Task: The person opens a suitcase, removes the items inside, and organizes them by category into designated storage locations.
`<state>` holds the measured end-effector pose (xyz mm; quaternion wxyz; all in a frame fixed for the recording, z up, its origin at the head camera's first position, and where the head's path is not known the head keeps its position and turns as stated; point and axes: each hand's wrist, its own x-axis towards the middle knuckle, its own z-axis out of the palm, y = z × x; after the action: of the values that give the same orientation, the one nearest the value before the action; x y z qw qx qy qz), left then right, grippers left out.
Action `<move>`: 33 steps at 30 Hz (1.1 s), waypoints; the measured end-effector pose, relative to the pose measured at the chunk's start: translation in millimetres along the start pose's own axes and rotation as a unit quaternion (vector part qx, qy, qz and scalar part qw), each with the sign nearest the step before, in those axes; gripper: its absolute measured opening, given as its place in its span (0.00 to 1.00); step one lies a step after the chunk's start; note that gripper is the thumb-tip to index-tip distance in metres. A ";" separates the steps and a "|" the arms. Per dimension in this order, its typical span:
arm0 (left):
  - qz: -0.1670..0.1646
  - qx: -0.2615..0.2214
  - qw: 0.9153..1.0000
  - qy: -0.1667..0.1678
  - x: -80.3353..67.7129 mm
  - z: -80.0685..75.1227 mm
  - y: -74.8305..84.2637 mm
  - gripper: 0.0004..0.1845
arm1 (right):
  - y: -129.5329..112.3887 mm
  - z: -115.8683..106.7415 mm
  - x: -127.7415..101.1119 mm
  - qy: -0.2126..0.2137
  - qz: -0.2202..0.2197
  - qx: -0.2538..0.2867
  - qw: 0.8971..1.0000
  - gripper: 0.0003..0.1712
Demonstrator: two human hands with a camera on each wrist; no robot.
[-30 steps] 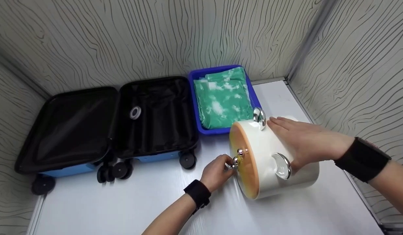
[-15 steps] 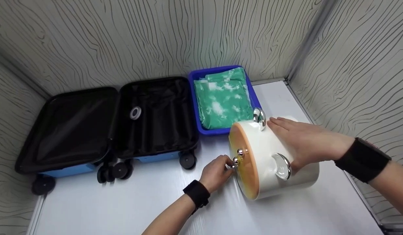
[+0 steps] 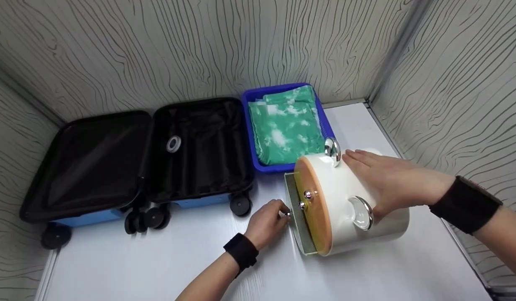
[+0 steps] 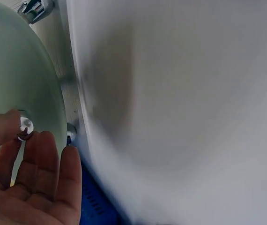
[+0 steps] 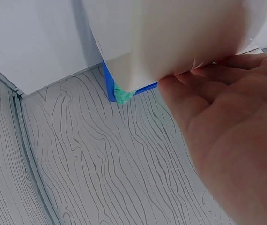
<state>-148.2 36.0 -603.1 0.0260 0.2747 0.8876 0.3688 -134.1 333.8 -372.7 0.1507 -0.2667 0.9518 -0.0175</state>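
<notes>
On the white tabletop (image 3: 116,267), at its right side, a round white appliance with an orange front face and chrome fittings (image 3: 358,200) is laid on its side, just in front of a blue plastic bin (image 3: 246,125) holding folded green-and-white cloth (image 3: 285,127). The right hand (image 3: 392,182) is laid flat on the appliance's white body, fingers straight, palm pressed down; a steadying hold is judged. The left hand (image 3: 266,223) is closed on a small chrome knob (image 3: 287,214), pinched between thumb and fingers; in the left wrist view the knob (image 4: 25,126) is seen at the fingertips. The knob belongs to a thin, pale translucent panel (image 3: 297,217), which stands a little way clear of the orange face, roughly parallel to it, its lower edge near the table. Whether it is a door, a lid or a drawer front cannot be told, nor how it is attached. Two further chrome knobs (image 3: 305,200) are seen on the orange face, untouched. The opening is judged as only just begun: the gap is narrow and nothing of the interior is visible. At the left, well apart, an open black-lined blue wheeled suitcase (image 3: 136,163) is laid flat, with a small roll of tape (image 3: 173,144) in its right half.
</notes>
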 end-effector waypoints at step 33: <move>0.004 0.062 0.998 0.024 -38.3 -71.6 -21.3 0.07 | 0.3 1.8 2.9 -0.005 0.009 0.001 1.000 0.87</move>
<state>-143.5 -41.6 -571.3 -0.0143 0.2704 0.9080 0.3198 -136.1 332.7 -375.3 0.1561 -0.2585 0.9532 -0.0160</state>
